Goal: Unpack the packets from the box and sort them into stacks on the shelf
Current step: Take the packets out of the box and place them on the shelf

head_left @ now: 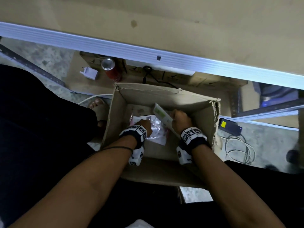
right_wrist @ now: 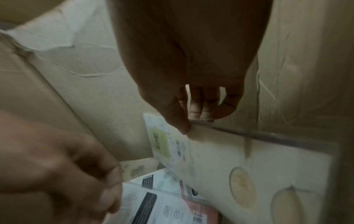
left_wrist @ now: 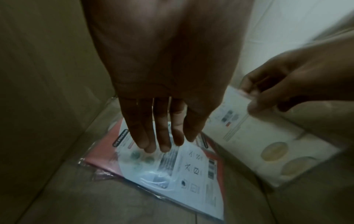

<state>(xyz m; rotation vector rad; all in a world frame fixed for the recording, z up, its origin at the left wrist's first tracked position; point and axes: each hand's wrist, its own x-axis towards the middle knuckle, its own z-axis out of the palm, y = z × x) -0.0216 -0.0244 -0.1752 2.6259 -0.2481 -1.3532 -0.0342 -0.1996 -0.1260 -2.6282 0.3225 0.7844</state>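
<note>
Concrete floor point(head_left: 54, 58) under a pale shelf point(head_left: 148, 18), seen from my head camera: an open cardboard box point(head_left: 194, 102) sits below the shelf's metal edge, and both of my hands are down inside it. Just behind the box, flattened cardboard point(head_left: 179, 78) carries a red can point(head_left: 110, 68), a white plug point(head_left: 89, 73) and a black cable point(head_left: 148, 74). To the box's right lie a coiled white cord point(head_left: 238, 149) and a dark adapter with a yellow label point(head_left: 229, 125); at its left, a sandalled foot point(head_left: 97, 104).

On the box's floor lies a red and white packet point(left_wrist: 172, 171) in clear wrap, printed side up. My left hand point(left_wrist: 162, 84) reaches down over it with fingers point(left_wrist: 145, 136) straight and together, the tips at or on the wrap; I cannot tell whether they press it.

Against the box's right wall, a white packet point(right_wrist: 214, 154) with a green label stands tilted on edge. My right hand point(right_wrist: 193, 72) pinches its upper edge, thumb on the near face and fingers curled behind.
</note>
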